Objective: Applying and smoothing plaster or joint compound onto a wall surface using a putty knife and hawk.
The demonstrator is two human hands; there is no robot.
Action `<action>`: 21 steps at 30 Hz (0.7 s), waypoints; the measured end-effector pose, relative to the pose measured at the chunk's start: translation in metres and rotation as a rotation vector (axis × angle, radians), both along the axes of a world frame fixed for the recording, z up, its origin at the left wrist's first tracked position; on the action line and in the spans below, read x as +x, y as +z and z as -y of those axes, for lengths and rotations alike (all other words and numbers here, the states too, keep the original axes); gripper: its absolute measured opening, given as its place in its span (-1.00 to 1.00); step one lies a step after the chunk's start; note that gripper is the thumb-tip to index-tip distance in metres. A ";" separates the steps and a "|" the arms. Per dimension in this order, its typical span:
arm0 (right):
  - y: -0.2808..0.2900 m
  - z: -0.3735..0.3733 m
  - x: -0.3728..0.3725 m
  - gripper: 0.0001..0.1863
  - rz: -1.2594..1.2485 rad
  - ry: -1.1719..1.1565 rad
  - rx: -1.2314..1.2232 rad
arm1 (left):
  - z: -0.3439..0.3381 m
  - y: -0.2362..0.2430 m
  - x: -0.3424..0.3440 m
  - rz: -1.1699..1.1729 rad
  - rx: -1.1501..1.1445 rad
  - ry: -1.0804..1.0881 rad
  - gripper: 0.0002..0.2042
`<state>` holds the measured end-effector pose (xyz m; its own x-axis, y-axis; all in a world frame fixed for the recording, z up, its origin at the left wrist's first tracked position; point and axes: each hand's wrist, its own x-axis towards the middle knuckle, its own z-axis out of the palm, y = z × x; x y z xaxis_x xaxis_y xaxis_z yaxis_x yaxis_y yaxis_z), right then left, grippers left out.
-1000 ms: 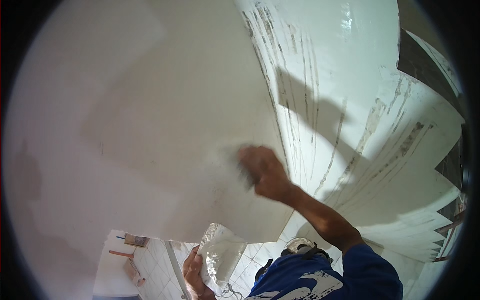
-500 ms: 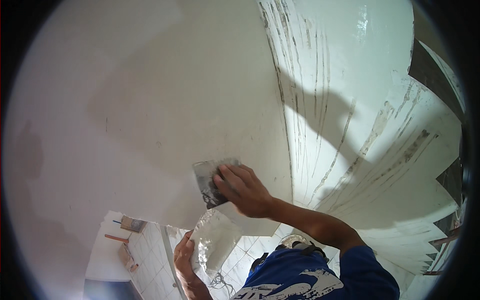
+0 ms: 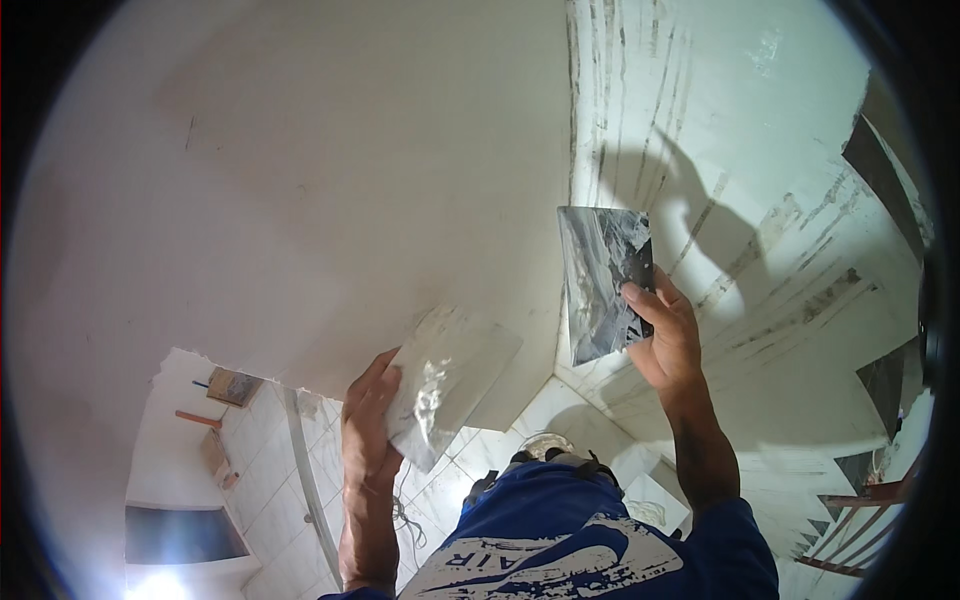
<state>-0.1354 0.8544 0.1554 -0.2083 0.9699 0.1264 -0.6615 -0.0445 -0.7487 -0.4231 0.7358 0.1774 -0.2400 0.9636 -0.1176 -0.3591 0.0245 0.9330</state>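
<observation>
My right hand (image 3: 670, 338) grips a flat rectangular putty spreader (image 3: 598, 285) by one side, thumb on top of it. Grey-white putty is smeared over its dark face. It is held up in front of the corner where two walls meet, its face toward me. Lower and to the left, my left hand (image 3: 370, 415) is closed on the edge of a pale flat plate (image 3: 455, 365) with shiny wet putty on it. Its fingers are partly hidden behind the plate. A smooth off-white wall (image 3: 340, 200) stands in front of me.
The right-hand wall (image 3: 720, 120) carries dark streaks and has a stepped edge. A reddish railing (image 3: 875, 525) stands at lower right. White tiled floor (image 3: 280, 440) shows below, with a long metal strip (image 3: 315, 490), a cable (image 3: 408, 522) and a brown box (image 3: 232, 386).
My right hand has lifted the spreader off the front wall, moved right and up, and turned its smeared face toward me. My left hand and the plate have risen slightly. The view has shifted.
</observation>
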 end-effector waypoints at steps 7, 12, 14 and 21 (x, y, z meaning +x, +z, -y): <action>0.041 0.047 0.026 -0.77 0.725 -0.192 0.280 | -0.039 -0.015 0.021 0.036 -0.020 -0.112 -0.59; 0.064 0.058 0.024 -0.76 0.984 -0.351 0.500 | -0.055 -0.018 0.022 0.025 -0.074 -0.215 -0.60; 0.060 0.055 0.021 -0.73 1.050 -0.553 0.718 | -0.062 -0.023 0.029 0.160 -0.014 -0.227 -0.60; 0.038 0.031 -0.006 -0.64 0.905 -0.579 1.583 | -0.064 -0.018 0.070 0.542 -0.061 -0.325 -0.61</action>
